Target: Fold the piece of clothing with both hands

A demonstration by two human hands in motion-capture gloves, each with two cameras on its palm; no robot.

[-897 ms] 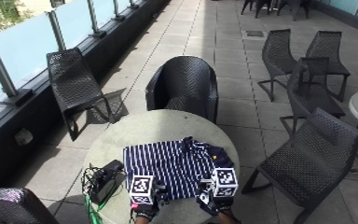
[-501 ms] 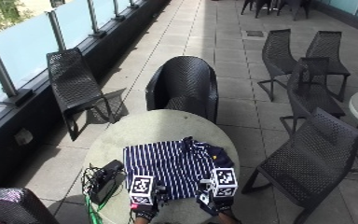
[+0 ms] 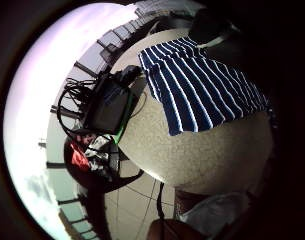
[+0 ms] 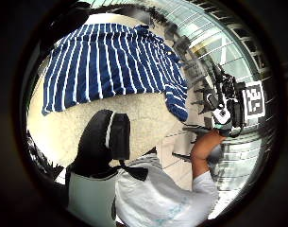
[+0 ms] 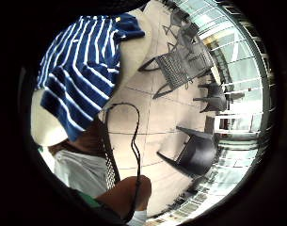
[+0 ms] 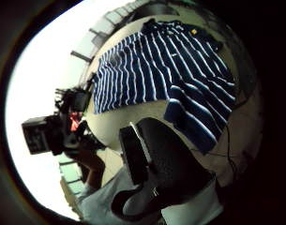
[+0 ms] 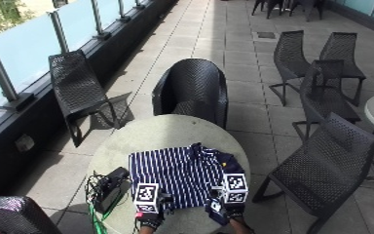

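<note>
Lying flat on the round table (image 7: 174,127), the navy-and-white striped shirt (image 7: 184,178) sits toward the near half of the tabletop, its collar pointing to about 12 o'clock and its hem toward the person at 6 o'clock, so the long axis runs straight away from the body. Both gloved hands hover at that near hem: the left hand (image 7: 149,217) at roughly 7 o'clock of the garment, the right hand (image 7: 231,207) at about 5 o'clock, where a sleeve or side panel hangs off toward the table's rim. Each hand looks about equally near its own corner, so the shirt lies directly ahead of both, and any fold would most likely start by lifting the hem or the sides. Whether either hand already pinches cloth cannot be told: the fingers are covered from above, and the palm views show the striped fabric spread on the table a little way off rather than wrapped by fingers. From the right thumb side palm view a dark gloved thumb (image 6: 166,159) juts over the table's edge, apart from the cloth. A black device with tangled cables (image 7: 109,187) rests at 9 o'clock of the shirt, just beside its left edge. The person's forearms are cut off at the lower edge.
</note>
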